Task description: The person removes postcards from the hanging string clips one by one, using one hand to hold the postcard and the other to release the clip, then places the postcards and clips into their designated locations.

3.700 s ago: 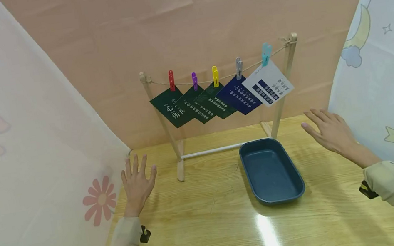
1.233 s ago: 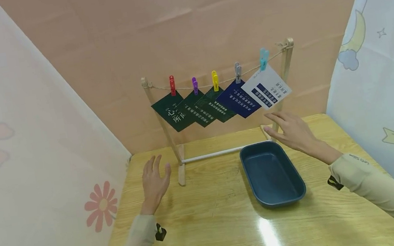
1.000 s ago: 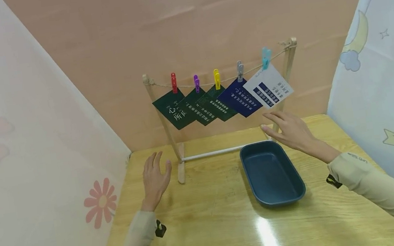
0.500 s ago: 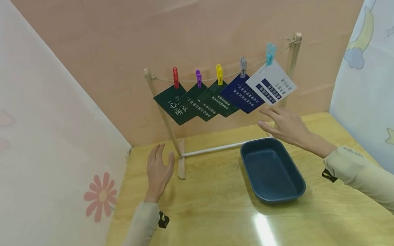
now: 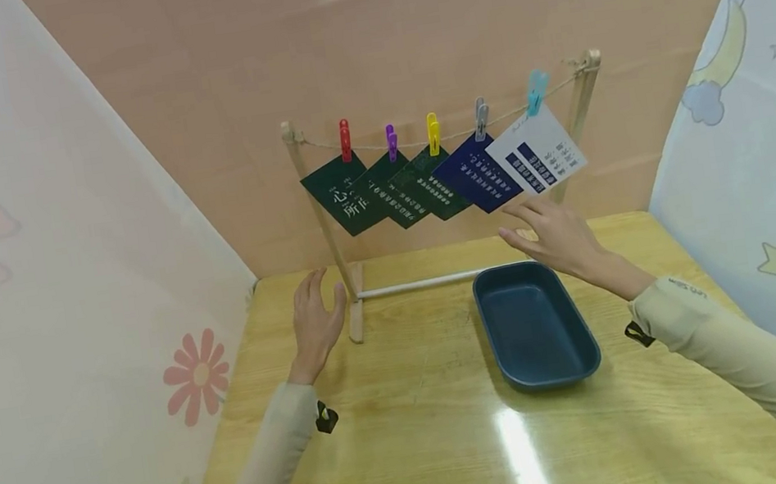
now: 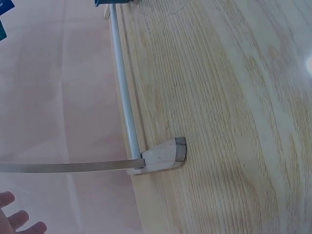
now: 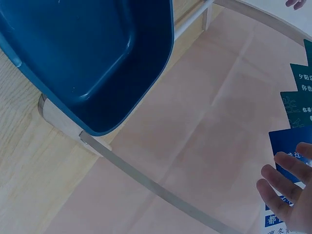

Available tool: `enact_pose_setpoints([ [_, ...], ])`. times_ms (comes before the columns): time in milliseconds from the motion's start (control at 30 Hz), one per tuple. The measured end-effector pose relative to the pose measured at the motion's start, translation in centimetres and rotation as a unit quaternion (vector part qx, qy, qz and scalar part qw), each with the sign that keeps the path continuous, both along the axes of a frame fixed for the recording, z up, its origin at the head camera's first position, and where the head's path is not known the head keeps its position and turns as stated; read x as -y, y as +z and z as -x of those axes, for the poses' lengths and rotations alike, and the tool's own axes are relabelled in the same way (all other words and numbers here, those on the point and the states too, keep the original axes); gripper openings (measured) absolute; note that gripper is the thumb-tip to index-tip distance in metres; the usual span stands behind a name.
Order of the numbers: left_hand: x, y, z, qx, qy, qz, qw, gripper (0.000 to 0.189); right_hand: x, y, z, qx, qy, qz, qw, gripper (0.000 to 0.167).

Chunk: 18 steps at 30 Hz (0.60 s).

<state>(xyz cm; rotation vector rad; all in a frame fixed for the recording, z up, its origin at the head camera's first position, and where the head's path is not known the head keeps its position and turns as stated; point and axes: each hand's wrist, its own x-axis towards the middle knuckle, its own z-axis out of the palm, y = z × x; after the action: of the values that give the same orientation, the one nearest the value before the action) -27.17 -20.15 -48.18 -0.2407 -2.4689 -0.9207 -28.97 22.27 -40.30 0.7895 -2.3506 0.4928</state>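
My right hand [image 5: 557, 236] is raised with fingers extended and holds nothing; in the head view its fingertips overlap the lower corners of the navy card [image 5: 475, 174] and white card [image 5: 537, 151]. A light blue clothespin [image 5: 536, 91] pins the white card to a string; a grey clothespin [image 5: 481, 120] pins the navy one. Further left, red [image 5: 345, 140], purple [image 5: 392, 142] and yellow clothespins [image 5: 433, 135] hold dark green cards [image 5: 344, 194]. Beside the left post of the wooden rack [image 5: 321, 210], my left hand [image 5: 317, 318] hovers with loose fingers, nothing in it.
A dark blue tray [image 5: 539, 336] with nothing in it stands on the wood table [image 5: 413, 420], in front of the rack's right foot. A white rod [image 5: 431, 281] joins the rack's feet. Patterned cloth hangs at both sides, a plain pinkish cloth [image 5: 358, 31] behind.
Both hands have come inward: the right leftward from near the right cloth to below the cards, the left rightward toward the rack's left post. Cards and clothespins stay on the string.
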Motion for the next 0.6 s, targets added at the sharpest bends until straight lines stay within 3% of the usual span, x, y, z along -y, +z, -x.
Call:
enact_pose_setpoints([
  [300,-0.2,0.0,0.3,-0.008,0.008,-0.025,0.9996,0.053,1.4,1.0,0.2,0.000,-0.003,-0.009,1.0000,0.040],
  [600,-0.8,0.3,0.9,-0.003,-0.008,-0.106,0.9944,0.052,3.1,1.7,0.4,-0.017,0.008,-0.004,0.9998,0.039],
])
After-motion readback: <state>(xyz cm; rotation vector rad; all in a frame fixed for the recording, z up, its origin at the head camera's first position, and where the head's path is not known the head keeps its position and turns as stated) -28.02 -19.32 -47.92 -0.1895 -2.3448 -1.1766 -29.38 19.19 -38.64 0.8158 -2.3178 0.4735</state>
